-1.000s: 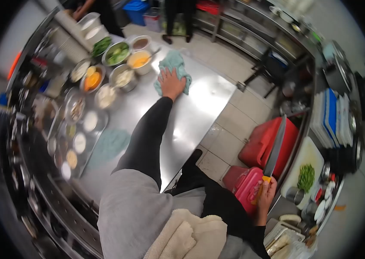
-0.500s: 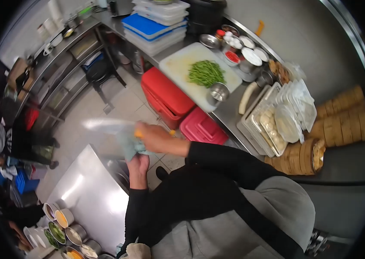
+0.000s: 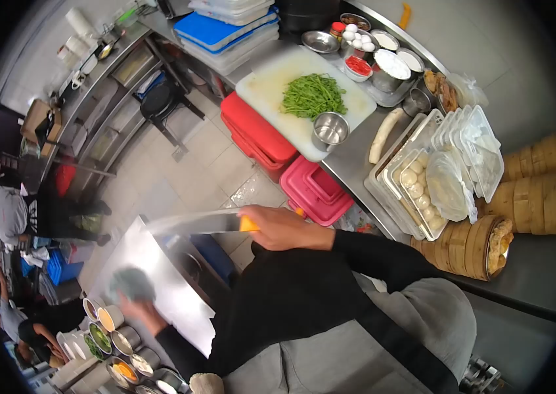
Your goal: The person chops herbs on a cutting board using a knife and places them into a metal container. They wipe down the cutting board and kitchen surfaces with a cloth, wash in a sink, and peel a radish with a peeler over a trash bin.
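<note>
My right hand (image 3: 278,227) is closed around the orange handle of a large knife (image 3: 199,223), whose blurred blade points left over the edge of the steel table (image 3: 189,299). On that table, my left hand (image 3: 141,311) is on a green cloth (image 3: 132,284), smeared by motion; its fingers look pressed to the cloth. Bowls of food (image 3: 111,318) stand just beside my left hand. Right of the knife, a white cutting board (image 3: 268,88) carries chopped greens (image 3: 314,96) and a metal cup (image 3: 330,130).
Red bin (image 3: 258,134) and pink bin (image 3: 317,190) stand below the counter. Trays of dough balls (image 3: 416,187) and bamboo steamers (image 3: 462,248) are at right. A black stool (image 3: 158,102) stands on the floor. Other people (image 3: 12,217) are at the far left.
The view has swung toward the counter. The cloth and knife came together near my hands half a second ago; now my left hand is back at the table with the cloth, apart from the knife.
</note>
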`<state>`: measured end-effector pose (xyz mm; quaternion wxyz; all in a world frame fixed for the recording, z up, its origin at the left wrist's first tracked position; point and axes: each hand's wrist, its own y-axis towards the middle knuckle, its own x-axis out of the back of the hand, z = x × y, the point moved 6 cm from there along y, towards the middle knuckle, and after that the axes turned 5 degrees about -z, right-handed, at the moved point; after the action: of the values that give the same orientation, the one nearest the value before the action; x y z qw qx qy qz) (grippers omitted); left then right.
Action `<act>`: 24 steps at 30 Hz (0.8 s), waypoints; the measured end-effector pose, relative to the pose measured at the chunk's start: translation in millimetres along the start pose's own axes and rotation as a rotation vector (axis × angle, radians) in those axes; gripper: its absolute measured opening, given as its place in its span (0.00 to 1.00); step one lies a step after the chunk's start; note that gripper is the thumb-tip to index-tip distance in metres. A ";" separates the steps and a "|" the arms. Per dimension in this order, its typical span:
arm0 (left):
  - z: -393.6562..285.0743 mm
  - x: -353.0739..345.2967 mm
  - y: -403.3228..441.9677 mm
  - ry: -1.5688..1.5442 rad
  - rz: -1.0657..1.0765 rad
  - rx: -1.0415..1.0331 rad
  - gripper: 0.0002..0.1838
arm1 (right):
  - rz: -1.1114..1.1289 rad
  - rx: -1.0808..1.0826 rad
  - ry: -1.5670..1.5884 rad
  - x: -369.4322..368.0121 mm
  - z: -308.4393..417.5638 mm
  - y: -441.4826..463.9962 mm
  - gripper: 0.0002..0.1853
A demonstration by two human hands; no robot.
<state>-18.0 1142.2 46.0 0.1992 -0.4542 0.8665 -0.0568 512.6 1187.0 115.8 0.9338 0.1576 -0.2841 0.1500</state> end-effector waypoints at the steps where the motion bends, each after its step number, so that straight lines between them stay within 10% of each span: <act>1: -16.7 65.4 24.2 0.303 -0.113 -0.268 0.28 | -0.053 -0.077 0.087 15.3 -12.1 -12.6 0.22; 2: -67.2 45.2 -47.9 1.058 -0.358 -0.700 0.29 | -0.071 -0.080 0.092 30.4 -18.0 -24.9 0.22; 5: -10.3 133.2 -24.1 2.181 0.101 -0.184 0.48 | -0.217 -0.285 0.217 75.8 -48.3 -65.2 0.23; 7: -7.5 86.9 -73.3 2.284 -0.202 -0.447 0.53 | -0.535 -0.297 0.116 103.6 -64.2 -91.4 0.23; 10: 23.3 -40.1 -72.4 1.477 0.362 -0.991 0.48 | -0.679 -0.436 0.094 126.8 -86.5 -124.4 0.23; 11: 33.7 -134.2 -128.9 1.151 0.583 -0.687 0.42 | -0.673 -0.433 0.103 130.1 -91.7 -130.2 0.23; 14: 105.6 -309.6 -221.7 1.095 1.118 -1.097 0.20 | -0.836 -0.572 0.412 141.8 -114.0 -146.7 0.25; 18: 141.9 -477.6 -329.2 0.768 1.543 -1.070 0.24 | -0.902 -0.536 0.154 168.9 -94.4 -148.7 0.27; 24: 220.2 -552.0 -405.6 0.722 2.321 -1.446 0.17 | -0.999 -0.728 0.200 167.1 -82.1 -142.3 0.25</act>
<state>659.8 1371.7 120.1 -0.3707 0.5451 0.5823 0.4757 737.5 1121.2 117.8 0.9071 -0.0715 -0.1203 -0.3969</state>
